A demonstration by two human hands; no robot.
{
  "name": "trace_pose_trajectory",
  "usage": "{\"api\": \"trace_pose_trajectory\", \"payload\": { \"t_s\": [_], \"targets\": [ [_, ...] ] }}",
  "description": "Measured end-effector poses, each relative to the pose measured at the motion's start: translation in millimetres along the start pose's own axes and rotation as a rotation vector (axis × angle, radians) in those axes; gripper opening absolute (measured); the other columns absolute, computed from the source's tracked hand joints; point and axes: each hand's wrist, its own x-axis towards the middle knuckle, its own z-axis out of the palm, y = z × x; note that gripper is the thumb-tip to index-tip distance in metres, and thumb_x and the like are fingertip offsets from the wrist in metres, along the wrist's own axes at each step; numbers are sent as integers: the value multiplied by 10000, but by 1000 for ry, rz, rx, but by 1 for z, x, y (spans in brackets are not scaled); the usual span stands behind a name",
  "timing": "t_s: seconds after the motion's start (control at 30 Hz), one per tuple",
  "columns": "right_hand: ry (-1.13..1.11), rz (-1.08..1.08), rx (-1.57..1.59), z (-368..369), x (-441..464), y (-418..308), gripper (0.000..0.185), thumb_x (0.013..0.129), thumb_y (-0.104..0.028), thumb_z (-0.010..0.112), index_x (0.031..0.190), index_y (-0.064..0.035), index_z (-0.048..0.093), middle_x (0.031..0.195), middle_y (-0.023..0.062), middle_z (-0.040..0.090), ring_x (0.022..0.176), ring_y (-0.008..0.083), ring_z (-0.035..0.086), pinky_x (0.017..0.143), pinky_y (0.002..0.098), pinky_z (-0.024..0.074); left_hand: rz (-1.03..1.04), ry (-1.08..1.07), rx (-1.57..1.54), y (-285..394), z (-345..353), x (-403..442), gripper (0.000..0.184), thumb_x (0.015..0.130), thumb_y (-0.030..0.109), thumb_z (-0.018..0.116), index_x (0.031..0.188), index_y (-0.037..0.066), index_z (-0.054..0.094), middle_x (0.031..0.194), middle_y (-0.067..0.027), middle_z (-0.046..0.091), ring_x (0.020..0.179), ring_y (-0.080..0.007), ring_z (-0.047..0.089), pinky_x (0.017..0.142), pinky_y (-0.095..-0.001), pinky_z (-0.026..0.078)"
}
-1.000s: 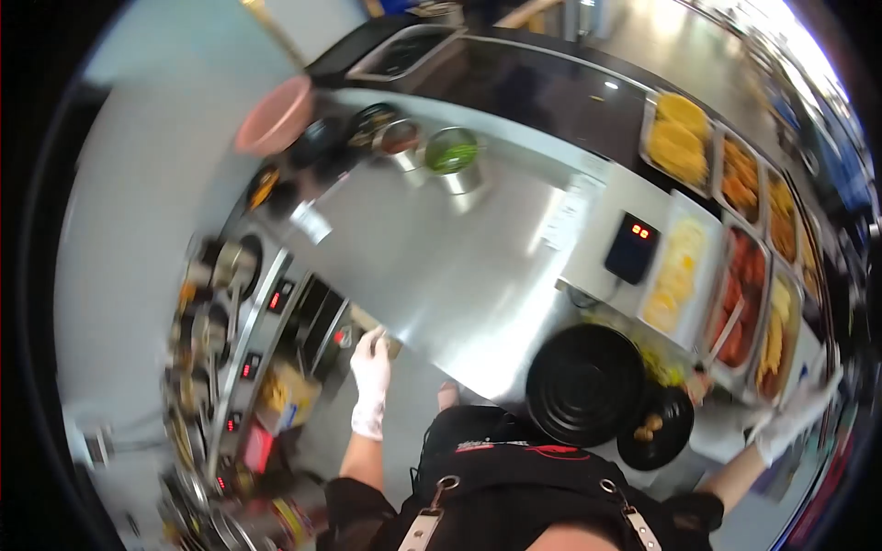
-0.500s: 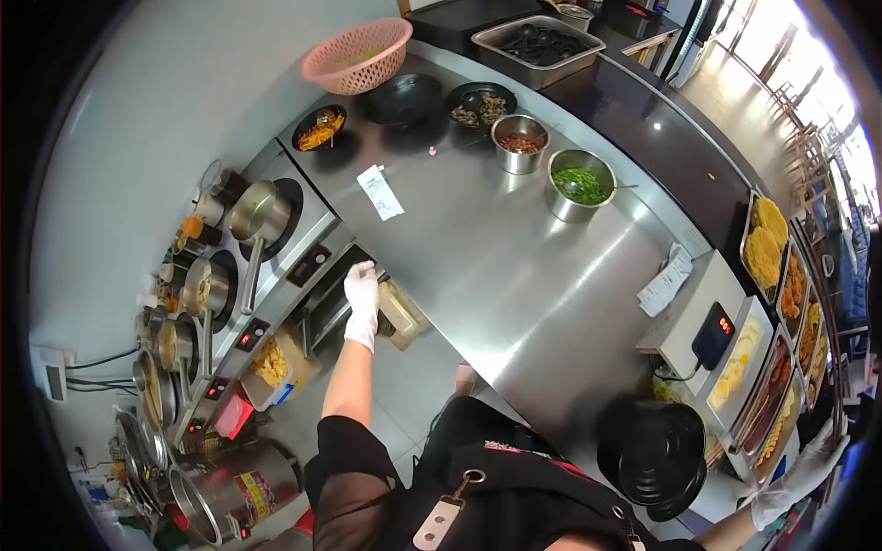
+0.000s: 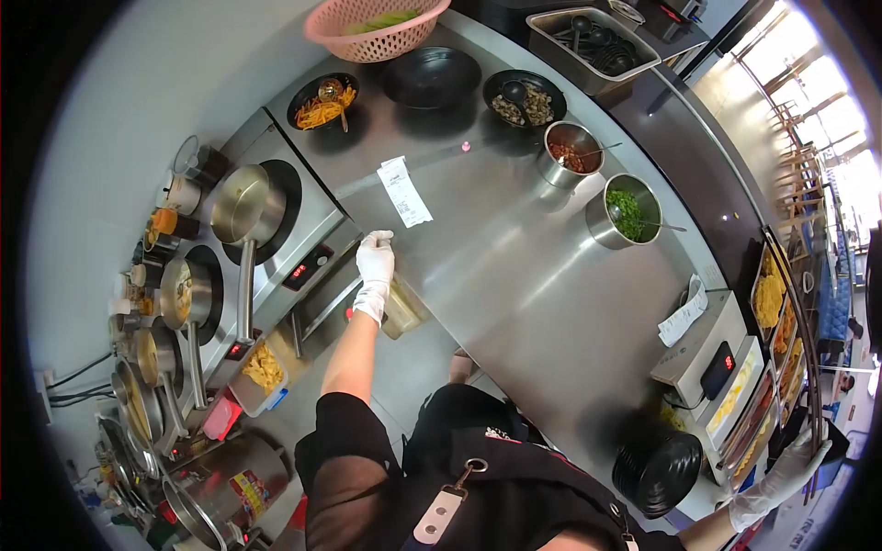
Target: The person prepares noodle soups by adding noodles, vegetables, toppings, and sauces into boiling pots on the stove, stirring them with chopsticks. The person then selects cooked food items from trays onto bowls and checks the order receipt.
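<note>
My left hand (image 3: 375,271), in a white glove, is over the counter's near edge with its fingers closed together; whether anything is in them I cannot make out. A paper receipt (image 3: 404,193) lies on the steel counter (image 3: 524,285) just beyond it. Far right, my gloved right hand (image 3: 781,477) is closed around a pair of long dark chopsticks (image 3: 812,367), which reach up past the food trays. A black object (image 3: 834,452) of unclear kind is beside that hand. Trays of yellow and brown food (image 3: 770,294) run along the right side.
Several pans, one a saucepan (image 3: 248,204), stand on burners at left. At the back are a pink basket (image 3: 386,41), a black bowl of orange strips (image 3: 323,103) and a steel pot of chopped greens (image 3: 627,211). Stacked black bowls (image 3: 657,473) stand near right.
My view has shifted. My left hand has moved forward towards the receipt, its fingers still closed. At the far right, long dark chopsticks and a black object now show at my right hand.
</note>
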Motion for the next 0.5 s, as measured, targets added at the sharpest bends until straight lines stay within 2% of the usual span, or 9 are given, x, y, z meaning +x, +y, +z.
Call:
{"api": "trace_pose_trajectory", "payload": {
  "t_s": [0.03,0.07,0.13,0.17,0.23,0.27,0.33,0.43,0.5],
  "targets": [
    [127,158,446,3,3,-8,317,961,-40,409,1253,81,387,1262,139,524,1135,142,523,1087,251,312,27,6,25,1,2,0,171,813,57,531,862,102,688,819,-135,656,761,-249,635,732,-317,487],
    [123,155,445,4,5,-11,317,961,-40,409,1253,81,387,1262,139,524,1135,142,523,1087,251,312,22,7,24,3,4,0,171,813,57,531,862,102,688,819,-135,656,761,-249,635,732,-317,487],
    [-14,56,371,4,5,-15,311,968,-47,394,1250,82,387,1258,151,523,1138,153,519,1090,259,309,232,59,117,7,8,0,190,814,15,513,883,65,683,820,-119,650,750,-217,623,718,-288,483],
    [-16,54,370,5,5,-15,311,968,-47,394,1250,82,387,1258,151,523,1138,153,519,1090,259,309,227,51,115,10,8,1,196,813,13,513,891,71,683,829,-127,644,766,-236,628,726,-304,489],
    [1,34,12,9,5,-18,317,981,-70,364,1252,93,381,1249,159,524,1148,158,507,1094,263,303,228,34,131,13,9,5,204,813,8,506,893,70,683,827,-123,640,765,-232,627,724,-304,490],
    [-1,33,11,12,4,-22,317,981,-70,364,1252,93,381,1249,159,524,1148,158,507,1094,263,303,231,16,149,14,9,6,212,814,3,499,894,70,683,825,-119,636,764,-229,626,722,-304,490],
    [-28,-65,-249,15,2,-29,320,990,-99,347,1252,76,405,1249,134,529,1148,135,501,1100,259,294,233,7,148,15,10,6,218,813,-1,494,896,69,683,824,-117,633,764,-230,625,720,-305,490],
    [-46,27,53,5,5,-13,322,987,-108,360,1248,67,429,1251,125,530,1147,124,498,1091,264,310,221,-3,112,18,10,5,226,806,-13,486,884,64,683,823,-116,629,774,-237,622,729,-311,488],
    [-16,61,125,0,4,-10,322,986,-112,366,1238,74,441,1256,126,526,1144,122,499,1084,266,321,210,-6,75,22,8,0,227,800,-20,482,870,60,683,823,-117,628,785,-243,621,740,-316,485]
  ]
}}
